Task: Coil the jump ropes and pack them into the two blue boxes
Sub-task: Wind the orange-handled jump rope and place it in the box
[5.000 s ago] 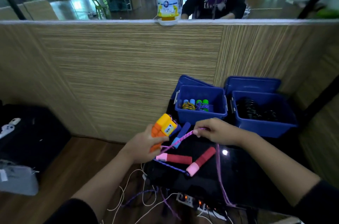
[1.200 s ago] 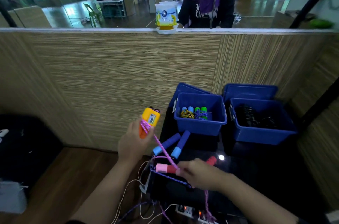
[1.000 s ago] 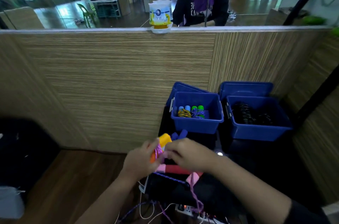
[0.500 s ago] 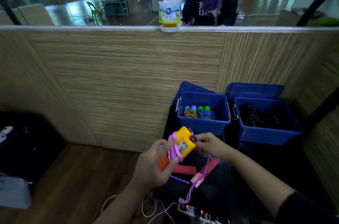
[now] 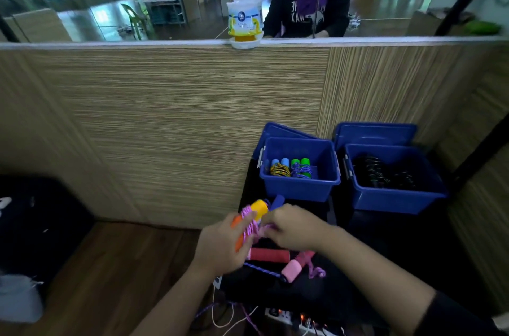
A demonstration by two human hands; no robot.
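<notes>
Braided pink rope [image 5: 249, 221], boxy orange handles [image 5: 259, 207]

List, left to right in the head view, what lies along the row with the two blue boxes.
Left blue box holding coiled ropes with blue handles, then green handles → right blue box holding dark coiled ropes.
</notes>
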